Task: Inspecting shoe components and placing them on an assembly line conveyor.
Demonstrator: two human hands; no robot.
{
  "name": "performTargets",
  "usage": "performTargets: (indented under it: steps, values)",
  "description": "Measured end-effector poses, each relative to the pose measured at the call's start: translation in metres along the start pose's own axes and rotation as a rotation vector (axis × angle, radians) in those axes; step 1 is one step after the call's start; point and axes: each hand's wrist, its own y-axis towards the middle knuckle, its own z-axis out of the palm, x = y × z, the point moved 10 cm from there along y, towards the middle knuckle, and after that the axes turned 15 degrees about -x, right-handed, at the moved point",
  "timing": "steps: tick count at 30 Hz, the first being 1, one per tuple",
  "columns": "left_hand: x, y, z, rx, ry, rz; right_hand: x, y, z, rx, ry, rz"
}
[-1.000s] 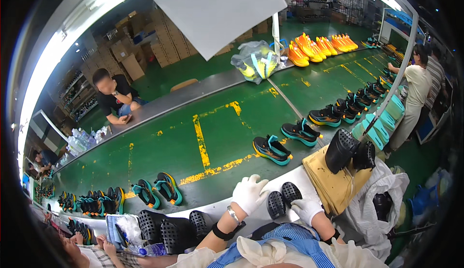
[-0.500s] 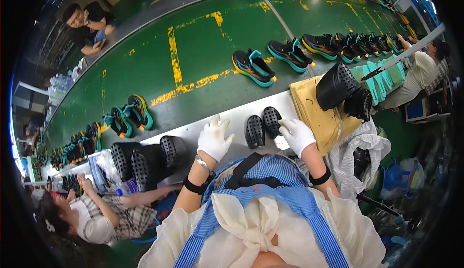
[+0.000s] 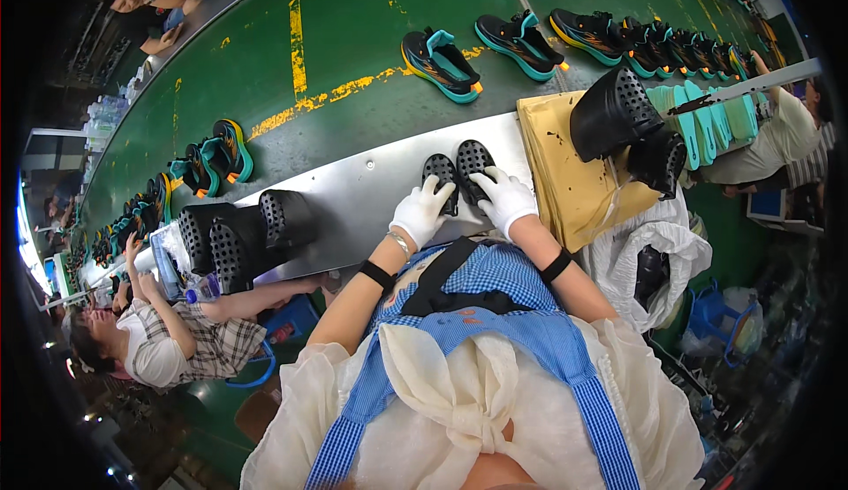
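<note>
Two black, perforated, toe-shaped shoe inserts lie side by side on the metal ledge in front of me. My left hand [image 3: 419,213], in a white glove, has its fingers around the near part of the left insert [image 3: 440,169]. The gloved right hand [image 3: 510,199] grips the right insert [image 3: 475,156] from its right side, with fingers across its top. Both inserts lie flat, toes pointing away from me. The gloves partly cover their near ends.
Nested stacks of black inserts [image 3: 238,236] stand at left; more [image 3: 616,115] sit on brown cardboard [image 3: 558,172] at right. Beyond the ledge [image 3: 353,177], black-and-teal sneakers [image 3: 442,64] line a green conveyor [image 3: 344,44]. A white sack [image 3: 658,256] hangs at right. Other people sit on both sides.
Both hands have moved onto the two inserts; half a second ago they hovered apart on either side of them. The camera view has shifted, so the surroundings appear higher.
</note>
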Motion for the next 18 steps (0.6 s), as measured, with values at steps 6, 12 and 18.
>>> performTargets:
  steps: [6, 12, 18]
  values:
    - [-0.028, 0.016, -0.024, -0.125, 0.086, 0.074, -0.017, -0.008, -0.035, -0.131, 0.039, 0.024]
    - [-0.031, 0.009, 0.006, 0.029, 0.196, 0.106, -0.025, -0.022, -0.013, -0.033, 0.033, 0.050]
    - [-0.038, 0.003, -0.017, -0.035, 0.122, 0.089, -0.019, -0.026, -0.031, -0.087, -0.030, -0.023]
